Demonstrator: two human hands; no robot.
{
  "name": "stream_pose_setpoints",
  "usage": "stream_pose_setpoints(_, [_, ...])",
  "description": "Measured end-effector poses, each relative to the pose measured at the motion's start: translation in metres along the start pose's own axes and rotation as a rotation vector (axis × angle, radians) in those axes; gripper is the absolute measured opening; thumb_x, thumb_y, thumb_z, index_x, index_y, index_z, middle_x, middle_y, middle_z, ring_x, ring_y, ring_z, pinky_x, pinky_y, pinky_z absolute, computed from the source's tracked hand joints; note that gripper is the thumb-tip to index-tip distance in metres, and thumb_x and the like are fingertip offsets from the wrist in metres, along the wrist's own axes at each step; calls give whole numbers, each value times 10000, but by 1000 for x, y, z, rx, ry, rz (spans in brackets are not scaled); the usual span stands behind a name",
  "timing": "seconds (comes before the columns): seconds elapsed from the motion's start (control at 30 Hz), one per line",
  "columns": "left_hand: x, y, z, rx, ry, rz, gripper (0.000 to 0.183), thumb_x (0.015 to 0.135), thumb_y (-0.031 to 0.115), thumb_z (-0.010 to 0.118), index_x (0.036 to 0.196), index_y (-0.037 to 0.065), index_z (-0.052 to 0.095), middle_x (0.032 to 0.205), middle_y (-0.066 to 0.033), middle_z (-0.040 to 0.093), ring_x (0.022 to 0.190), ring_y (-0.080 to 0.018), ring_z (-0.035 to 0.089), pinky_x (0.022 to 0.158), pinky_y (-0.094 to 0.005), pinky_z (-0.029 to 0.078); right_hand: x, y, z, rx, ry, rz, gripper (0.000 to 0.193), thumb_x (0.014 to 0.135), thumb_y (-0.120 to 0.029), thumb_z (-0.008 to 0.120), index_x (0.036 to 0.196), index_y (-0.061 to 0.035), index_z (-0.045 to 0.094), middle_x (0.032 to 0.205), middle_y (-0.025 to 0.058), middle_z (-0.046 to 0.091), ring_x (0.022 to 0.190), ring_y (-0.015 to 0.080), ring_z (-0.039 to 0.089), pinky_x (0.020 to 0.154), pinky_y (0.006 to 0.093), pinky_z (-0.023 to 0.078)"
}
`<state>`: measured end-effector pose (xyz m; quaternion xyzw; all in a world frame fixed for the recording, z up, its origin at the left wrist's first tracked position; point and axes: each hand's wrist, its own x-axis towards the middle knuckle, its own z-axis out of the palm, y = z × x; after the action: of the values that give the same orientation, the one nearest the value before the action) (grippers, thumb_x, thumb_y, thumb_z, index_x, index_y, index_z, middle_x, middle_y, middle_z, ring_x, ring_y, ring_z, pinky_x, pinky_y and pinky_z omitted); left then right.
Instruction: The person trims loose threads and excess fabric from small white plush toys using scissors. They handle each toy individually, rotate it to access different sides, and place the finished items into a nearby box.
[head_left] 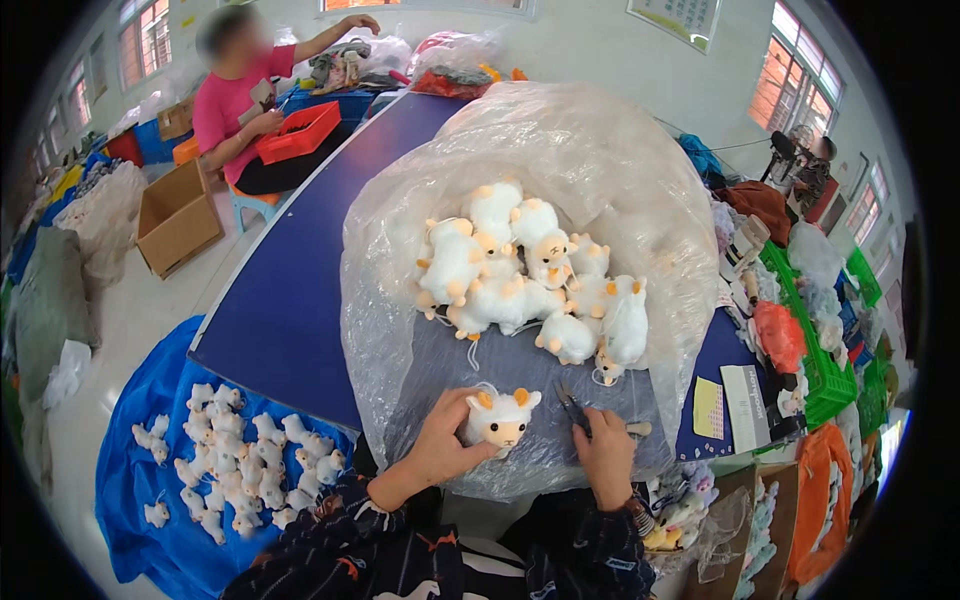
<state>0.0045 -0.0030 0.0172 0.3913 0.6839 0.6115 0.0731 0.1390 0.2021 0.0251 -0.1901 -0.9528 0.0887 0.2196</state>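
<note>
The left hand (438, 440) grips a white plush sheep (499, 417) — face toward the person — just left of the right hand (605, 455), closed on small dark snips (573, 408).

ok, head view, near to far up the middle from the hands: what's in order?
Left hand on a plush sheep and right hand with snips → sheep pile on the clear bag → red bags at the table's far end.
</note>
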Motion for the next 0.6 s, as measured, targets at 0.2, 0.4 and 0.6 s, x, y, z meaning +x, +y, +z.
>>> stream_pose_setpoints(0.2, [-8,-29,8,-160,79,-51,532,597,164,722,1057,-16,525,1040,-128,514,909,-241,555,796,-333,445,14,-9,16,-3,-37,14,312,729,-181,592,1004,-50,525,835,129,534,777,314,564,619,404,483])
stream_pose_setpoints(0.4, [0,-24,12,-105,72,-82,492,661,169,688,1076,-13,497,1004,-102,501,898,-192,534,781,-304,427,22,3,35,5,-55,45,206,759,-143,557,933,-37,525,775,139,540,653,339,574,590,418,480])
stream_pose_setpoints(0.6, [1,-19,8,-145,15,-37,450,785,163,612,1158,-26,446,1045,-105,503,930,-182,522,803,-304,419,13,2,25,214,65,78,193,819,-149,527,926,11,540,725,114,597,624,256,609,541,375,468])
